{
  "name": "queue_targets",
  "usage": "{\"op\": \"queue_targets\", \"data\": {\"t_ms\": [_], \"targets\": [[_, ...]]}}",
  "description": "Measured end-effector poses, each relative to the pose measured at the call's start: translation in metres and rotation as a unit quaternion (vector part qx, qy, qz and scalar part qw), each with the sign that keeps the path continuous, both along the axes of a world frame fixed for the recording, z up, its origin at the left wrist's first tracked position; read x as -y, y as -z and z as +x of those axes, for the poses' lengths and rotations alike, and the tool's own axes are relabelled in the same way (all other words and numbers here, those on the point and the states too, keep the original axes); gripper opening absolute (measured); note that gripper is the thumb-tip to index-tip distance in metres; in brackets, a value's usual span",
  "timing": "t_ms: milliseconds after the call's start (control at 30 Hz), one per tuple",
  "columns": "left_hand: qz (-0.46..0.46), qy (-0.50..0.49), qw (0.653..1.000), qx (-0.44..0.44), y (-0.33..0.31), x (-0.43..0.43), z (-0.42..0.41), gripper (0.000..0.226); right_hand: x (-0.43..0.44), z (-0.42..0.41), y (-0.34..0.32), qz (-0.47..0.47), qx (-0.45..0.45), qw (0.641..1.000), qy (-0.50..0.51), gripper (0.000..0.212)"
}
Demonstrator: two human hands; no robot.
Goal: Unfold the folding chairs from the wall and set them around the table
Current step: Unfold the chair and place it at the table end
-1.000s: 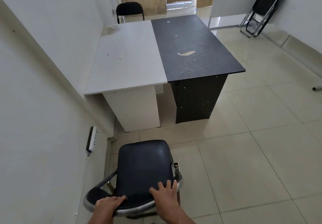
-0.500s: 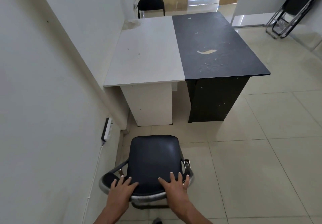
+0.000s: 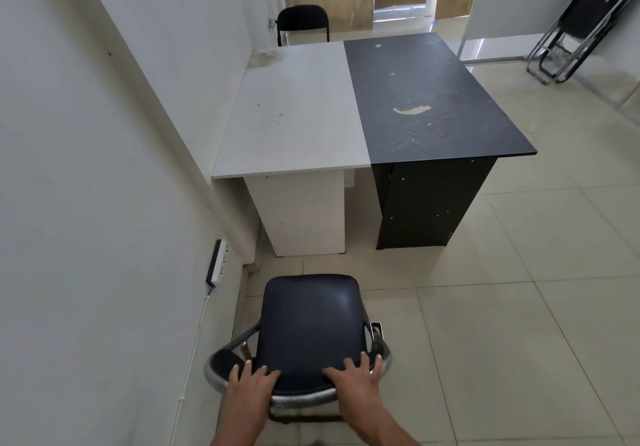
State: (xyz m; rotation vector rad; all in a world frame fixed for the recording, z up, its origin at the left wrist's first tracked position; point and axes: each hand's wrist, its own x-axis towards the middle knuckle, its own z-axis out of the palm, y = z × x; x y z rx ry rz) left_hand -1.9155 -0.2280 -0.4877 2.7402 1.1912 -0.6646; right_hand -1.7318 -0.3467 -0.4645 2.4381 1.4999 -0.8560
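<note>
My left hand [image 3: 251,381] and right hand [image 3: 356,378] lie flat, fingers spread, on a black-padded, chrome-framed chair [image 3: 311,324]; a second chair [image 3: 302,19] stands beyond one table [image 3: 294,116].

Pale tiled floor [image 3: 519,307], white-and-black table [image 3: 294,116] standing on it, open chair [image 3: 311,324] nearby, second chair [image 3: 302,19] behind, folded chairs [image 3: 585,15] far right.

Under my left hand [image 3: 251,381] and right hand [image 3: 356,378], the chair [image 3: 311,327] is black padding ringed by a scuffed silver frame. Ahead of my grip the table [image 3: 294,116] is split in 2 colours: white left half, black right half flecked with pale chipped patches. Beyond it, the far chair [image 3: 302,19] is black. Far right of my grip, black folded chairs [image 3: 585,12] on silver frames. The floor [image 3: 519,307] is cream tile, gridded with thin grey lines.
</note>
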Motion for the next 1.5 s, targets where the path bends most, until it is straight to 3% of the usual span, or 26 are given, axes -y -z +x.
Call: {"op": "queue_targets", "data": {"t_ms": [133,500,1333,1500], "targets": [[-0.036,-0.027,0.998,-0.04,-0.005,-0.006,0.003,0.067,0.005,-0.002,0.001,0.015,-0.001,1.0,0.008,0.066],[-0.105,0.037,0.988,-0.109,-0.024,-0.026,0.019,0.068,-0.008,0.01,-0.003,0.029,-0.013,0.999,0.01,0.067],[-0.087,-0.004,0.992,-0.086,-0.019,-0.028,-0.005,0.067,-0.015,-0.012,0.006,0.015,0.005,1.0,-0.001,0.072],[-0.151,0.008,0.982,-0.114,-0.026,-0.034,-0.001,0.071,-0.016,-0.008,0.0,-0.026,-0.022,0.999,-0.02,0.072]]}}
